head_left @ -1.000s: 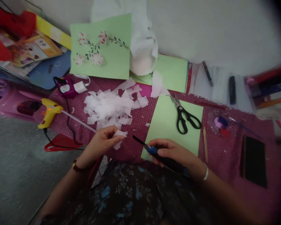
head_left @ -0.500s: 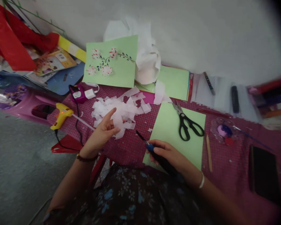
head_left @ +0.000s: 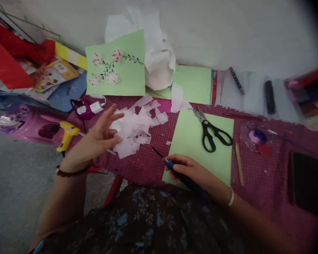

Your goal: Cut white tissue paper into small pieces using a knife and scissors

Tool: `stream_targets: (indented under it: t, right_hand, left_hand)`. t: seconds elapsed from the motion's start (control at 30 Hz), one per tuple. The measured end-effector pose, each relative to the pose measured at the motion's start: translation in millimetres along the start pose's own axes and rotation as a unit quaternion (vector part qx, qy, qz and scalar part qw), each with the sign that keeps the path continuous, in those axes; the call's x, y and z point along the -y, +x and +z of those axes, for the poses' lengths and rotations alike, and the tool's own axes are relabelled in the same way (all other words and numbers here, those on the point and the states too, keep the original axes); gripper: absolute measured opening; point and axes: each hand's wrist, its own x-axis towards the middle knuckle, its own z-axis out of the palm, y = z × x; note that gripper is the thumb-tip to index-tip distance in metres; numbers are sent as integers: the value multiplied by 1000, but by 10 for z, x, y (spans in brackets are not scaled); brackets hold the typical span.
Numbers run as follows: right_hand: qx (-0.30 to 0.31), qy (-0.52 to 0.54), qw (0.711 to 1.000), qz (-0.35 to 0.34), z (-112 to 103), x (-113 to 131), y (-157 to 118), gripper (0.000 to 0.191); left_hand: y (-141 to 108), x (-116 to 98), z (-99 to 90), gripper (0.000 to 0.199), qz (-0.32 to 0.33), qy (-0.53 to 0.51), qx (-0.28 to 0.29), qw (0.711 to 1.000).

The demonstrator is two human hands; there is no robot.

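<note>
My left hand hovers at the left edge of a heap of white paper scraps. Its fingers are spread and nothing shows in them. A slim knife with a black handle, a blue collar and a thin dark blade is wrapped in the fingers of my right hand; its tip points up and left. Beneath that hand lies a light green sheet, with black-handled scissors on it. Beyond the scraps, a green card bears paper blossoms and a painted branch.
A yellow glue gun stands left, by a purple power adapter. Crumpled white paper rests against the wall. To the right are a wooden stick, a paint dish, a dark phone-like slab and a marker.
My left hand has drawn back leftward from the middle of the paper scraps, its fingers lifting off. The right hand keeps hold of the knife almost in place. The view has shifted slightly.
</note>
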Motion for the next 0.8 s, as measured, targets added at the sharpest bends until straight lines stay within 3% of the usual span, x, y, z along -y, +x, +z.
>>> stream_targets:
  t: [0.13, 0.3, 0.4, 0.67, 0.8]
  right_hand:
    - [-5, 18, 999, -29, 4, 21, 4, 40]
    - [-53, 32, 996, -63, 90, 125, 24, 27]
    - [-37, 9, 997, -70, 175, 186, 54, 29]
    - [52, -48, 993, -92, 357, 234, 126, 38]
    - [42, -55, 995, -76, 396, 215, 147, 49]
  left_hand:
    - [34, 46, 112, 98, -10, -26, 79, 996]
    - [-52, 177, 316, 92, -1, -74, 131, 989]
    - [-150, 224, 421, 87, -2, -111, 157, 981]
    - [-386, 422, 626, 89, -65, -232, 138, 961]
    - [-486, 503, 683, 87, -81, -270, 106, 953]
